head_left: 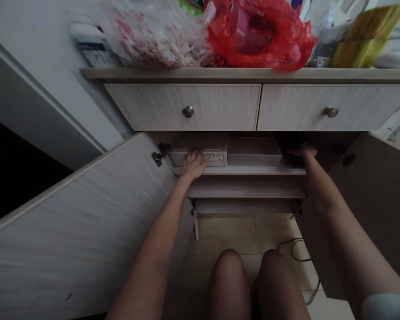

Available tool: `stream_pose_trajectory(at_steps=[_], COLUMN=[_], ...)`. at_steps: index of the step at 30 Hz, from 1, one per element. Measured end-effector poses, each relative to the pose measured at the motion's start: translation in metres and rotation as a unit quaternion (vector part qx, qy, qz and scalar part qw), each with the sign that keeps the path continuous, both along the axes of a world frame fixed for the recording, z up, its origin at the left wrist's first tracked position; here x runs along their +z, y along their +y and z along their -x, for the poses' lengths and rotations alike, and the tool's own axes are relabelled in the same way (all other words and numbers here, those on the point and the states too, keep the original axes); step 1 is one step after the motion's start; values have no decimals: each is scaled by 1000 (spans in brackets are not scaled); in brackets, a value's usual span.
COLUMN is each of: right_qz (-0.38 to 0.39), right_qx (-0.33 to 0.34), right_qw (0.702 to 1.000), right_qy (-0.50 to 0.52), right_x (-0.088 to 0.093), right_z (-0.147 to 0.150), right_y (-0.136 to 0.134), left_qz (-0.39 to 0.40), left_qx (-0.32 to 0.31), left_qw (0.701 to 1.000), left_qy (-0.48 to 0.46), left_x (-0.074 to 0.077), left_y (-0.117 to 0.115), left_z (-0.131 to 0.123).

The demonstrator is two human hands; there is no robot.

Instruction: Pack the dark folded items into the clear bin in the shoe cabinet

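My left hand rests with outstretched fingers against the front of a pale box that has a small printed label, on the top shelf of a cabinet. To the right of that box stands a second, greyish box. My right hand reaches into the shaded right end of the same shelf, beside a dark thing whose kind I cannot make out. One digit points left over it; the other fingers are partly lost in shadow.
Both cabinet doors, left and right, stand swung out. Two drawers with round knobs sit above. On top lie a red plastic bag, a clear bag and a white bottle. A black cable lies on the floor.
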State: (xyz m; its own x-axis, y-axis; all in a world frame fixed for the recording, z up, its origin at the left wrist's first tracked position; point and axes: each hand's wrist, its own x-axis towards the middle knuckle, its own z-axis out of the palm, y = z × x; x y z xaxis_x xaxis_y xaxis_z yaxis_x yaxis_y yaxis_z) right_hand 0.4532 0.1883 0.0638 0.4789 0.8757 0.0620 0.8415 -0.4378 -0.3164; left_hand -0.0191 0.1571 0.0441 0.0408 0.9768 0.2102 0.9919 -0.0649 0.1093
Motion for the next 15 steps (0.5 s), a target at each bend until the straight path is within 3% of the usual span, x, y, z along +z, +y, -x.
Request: stream_pose_trajectory(at_steps=[3,10,13,15], right_qz=[66,45,-10,-60], right_qx=[-97,-150,-118,-67], right_qw=[993,987,993,995], right_qy=[30,19,28,50], right_x=[-16,-39,-36,-29], right_z=[6,37,41,44], right_y=[5,15,3,-20], left_qz=[1,-24,-4,14], left_qx=[-3,-9,-8,-5], left_qw=[1000,1000,1000,1000], left_qy=[4,1,-1,-4], left_x=[-2,-9,-5,1], left_y=[2,9,6,2], left_z=[2,6,4,2])
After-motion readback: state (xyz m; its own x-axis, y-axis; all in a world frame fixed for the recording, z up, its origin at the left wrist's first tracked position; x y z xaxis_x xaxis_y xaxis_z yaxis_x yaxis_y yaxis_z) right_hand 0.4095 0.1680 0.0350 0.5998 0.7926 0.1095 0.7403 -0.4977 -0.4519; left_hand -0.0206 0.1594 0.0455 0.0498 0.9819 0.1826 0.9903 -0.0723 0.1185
